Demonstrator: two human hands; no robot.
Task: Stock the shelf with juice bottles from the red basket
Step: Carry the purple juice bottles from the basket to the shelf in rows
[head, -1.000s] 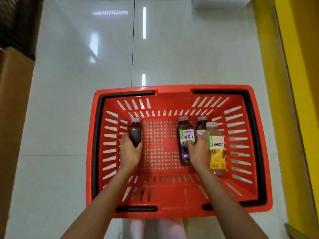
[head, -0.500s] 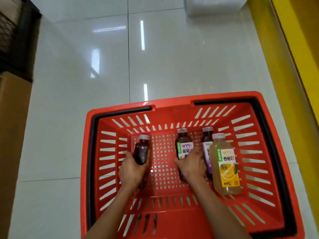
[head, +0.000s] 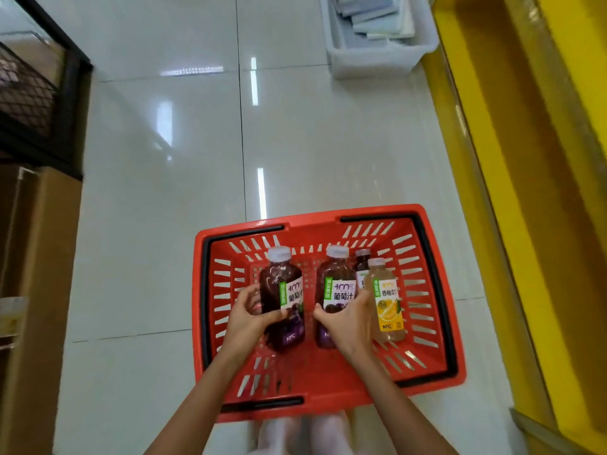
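A red basket [head: 437, 326] sits on the glossy floor below me. My left hand [head: 247, 320] grips a dark purple grape juice bottle [head: 282, 290], raised above the basket's floor. My right hand [head: 345, 323] grips a second purple grape juice bottle [head: 335, 280], also raised. Still lying in the basket on the right are a yellow pomelo juice bottle [head: 387, 310] and, partly hidden behind it, another dark bottle [head: 363, 262].
A yellow shelf unit [head: 525, 159] runs along the right side. A white bin [head: 371, 60] with stacked items stands on the floor ahead. A cardboard box [head: 36, 290] and a black wire rack [head: 29, 93] are on the left.
Both hands have lifted their purple bottles up from the basket floor toward me. The view has tilted up, so the basket sits lower in frame and the white bin shows.
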